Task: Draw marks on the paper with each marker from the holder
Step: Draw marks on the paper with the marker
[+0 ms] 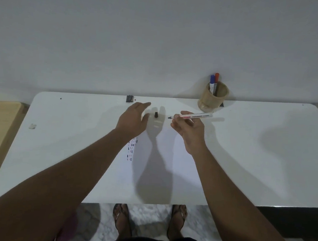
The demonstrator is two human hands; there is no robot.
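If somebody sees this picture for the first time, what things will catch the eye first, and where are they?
First, the right hand above the middle of the white table, gripping an uncapped white marker with a dark tip. Beside it the open left hand hovers near a small black cap standing on the table. At the far edge a woven beige holder keeps a blue-capped marker and an orange-capped marker.

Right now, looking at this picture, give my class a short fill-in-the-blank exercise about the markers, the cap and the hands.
1. The right hand holds a marker that is ____, its dark tip bare.
2. The black cap stands on the table between the two ____.
3. The holder contains ____ markers, one blue-capped and one orange-capped.
4. The left hand is open and holds ____.

Missing words: uncapped; hands; two; nothing
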